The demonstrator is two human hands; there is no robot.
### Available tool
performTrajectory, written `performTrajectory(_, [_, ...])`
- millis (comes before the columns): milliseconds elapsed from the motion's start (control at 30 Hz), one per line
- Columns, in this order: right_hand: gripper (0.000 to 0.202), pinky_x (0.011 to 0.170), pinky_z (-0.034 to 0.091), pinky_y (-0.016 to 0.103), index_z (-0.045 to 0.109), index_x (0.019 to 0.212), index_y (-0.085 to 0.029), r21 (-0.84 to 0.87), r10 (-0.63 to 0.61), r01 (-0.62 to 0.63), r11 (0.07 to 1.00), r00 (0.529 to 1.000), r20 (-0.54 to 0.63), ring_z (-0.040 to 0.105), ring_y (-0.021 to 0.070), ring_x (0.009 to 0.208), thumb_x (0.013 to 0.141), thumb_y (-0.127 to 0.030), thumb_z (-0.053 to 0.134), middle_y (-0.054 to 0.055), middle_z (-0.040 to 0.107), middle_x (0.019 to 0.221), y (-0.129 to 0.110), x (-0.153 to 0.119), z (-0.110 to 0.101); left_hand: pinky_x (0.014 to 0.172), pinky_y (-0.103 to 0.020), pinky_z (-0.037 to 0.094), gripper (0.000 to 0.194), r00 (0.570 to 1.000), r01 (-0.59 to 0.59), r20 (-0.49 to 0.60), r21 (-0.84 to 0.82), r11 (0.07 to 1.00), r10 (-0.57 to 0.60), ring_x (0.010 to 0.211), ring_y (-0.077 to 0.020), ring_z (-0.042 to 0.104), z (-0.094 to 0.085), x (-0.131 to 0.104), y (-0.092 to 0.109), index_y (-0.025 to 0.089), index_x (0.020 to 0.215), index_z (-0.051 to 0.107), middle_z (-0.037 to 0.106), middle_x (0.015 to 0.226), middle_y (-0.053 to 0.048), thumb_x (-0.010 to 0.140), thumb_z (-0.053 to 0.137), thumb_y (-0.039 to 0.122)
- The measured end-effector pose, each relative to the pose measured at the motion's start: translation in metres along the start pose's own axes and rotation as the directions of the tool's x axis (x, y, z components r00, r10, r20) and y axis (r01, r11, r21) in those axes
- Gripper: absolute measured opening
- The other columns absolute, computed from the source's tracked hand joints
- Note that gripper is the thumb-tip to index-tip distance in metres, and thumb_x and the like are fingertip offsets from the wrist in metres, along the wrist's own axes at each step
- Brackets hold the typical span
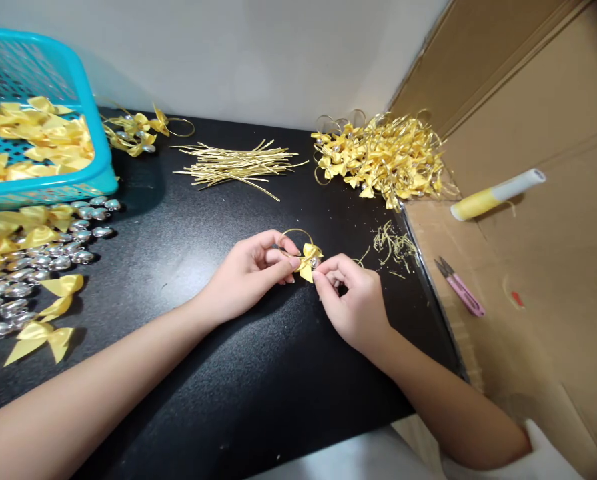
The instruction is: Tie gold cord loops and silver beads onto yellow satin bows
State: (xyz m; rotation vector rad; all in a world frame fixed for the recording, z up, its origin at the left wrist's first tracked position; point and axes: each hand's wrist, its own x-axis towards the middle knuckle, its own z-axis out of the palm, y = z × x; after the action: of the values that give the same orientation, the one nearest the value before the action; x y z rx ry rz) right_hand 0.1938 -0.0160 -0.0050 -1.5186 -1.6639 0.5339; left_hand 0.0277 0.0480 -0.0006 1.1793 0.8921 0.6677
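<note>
A yellow ribbon bow point(307, 267) with a silver bead point(315, 263) at its middle and a loop of gold cord point(298, 231) is held low over the black table. My left hand point(255, 267) pinches the bow's left side between thumb and fingers, and the loop rises above these fingertips. At the bead's right side, my right hand point(353, 293) is closed in a pinch on the gold cord, whose thin tail point(363, 257) shows beyond the knuckles. The exact grip between the right fingertips is partly hidden.
Gold cord lengths point(238, 165) lie behind my hands, with a heap of looped bows point(383, 157) at back right. Cord scraps point(393, 245) and pink thread snips point(459, 287) are to the right. Silver beads point(61, 253) and a turquoise basket point(95, 147) of bows stand left.
</note>
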Motion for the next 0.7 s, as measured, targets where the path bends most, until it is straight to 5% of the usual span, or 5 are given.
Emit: performTrajectory(700, [0.014, 0.048, 0.036, 0.021, 0.055, 0.075, -0.018, 0.193, 0.206, -0.216, 0.957, 0.976, 0.070, 0.048, 0.0076, 0.047, 0.087, -0.024, 0.056, -0.005, 0.052, 0.053, 0.0028, -0.0004, 0.0056, 0.056, -0.017, 0.038, 0.017, 0.994, -0.106, 0.042, -0.002, 0.994, 0.106, 0.058, -0.0056, 0.049, 0.0042, -0.0029, -0.0054, 0.017, 0.084, 0.050, 0.056, 0.068, 0.006, 0.084, 0.067, 0.021])
